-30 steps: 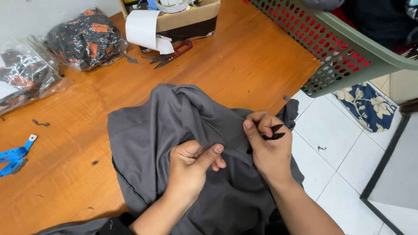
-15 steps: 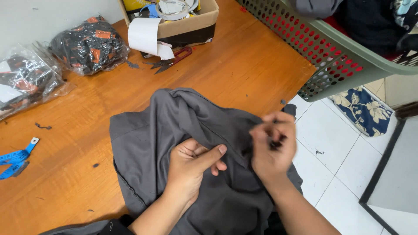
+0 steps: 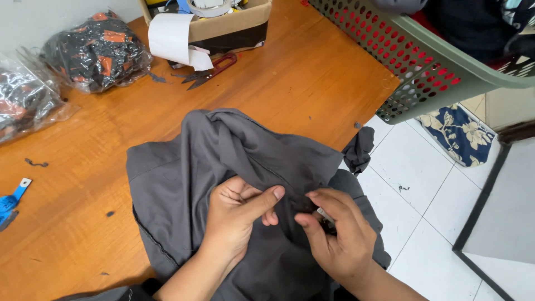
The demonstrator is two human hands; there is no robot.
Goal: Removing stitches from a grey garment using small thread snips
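Dark grey garment [image 3: 223, 161]: soft woven or knit cloth, lying crumpled on the near edge of the wooden table [image 3: 312, 72], its right portion draped off the edge over the white tiled floor [image 3: 412, 184]. Judged light, limp and not fragile; it will fold and slide under any pull, so best taken by pinching a seam or fold rather than a flat expanse. Left hand [image 3: 237, 214]: resting on the cloth at centre, thumb extended rightward, fingers curled in, pressing a fold down. Right hand [image 3: 334, 234]: just beside it, thumb and forefinger closed on a small pale-tipped tool, possibly thread snips, its point at the fabric. Far items: red-handled scissors [image 3: 209, 69], cardboard box [image 3: 228, 28], bagged patterned garments [image 3: 95, 50], green perforated basket [image 3: 423, 61] at far right.
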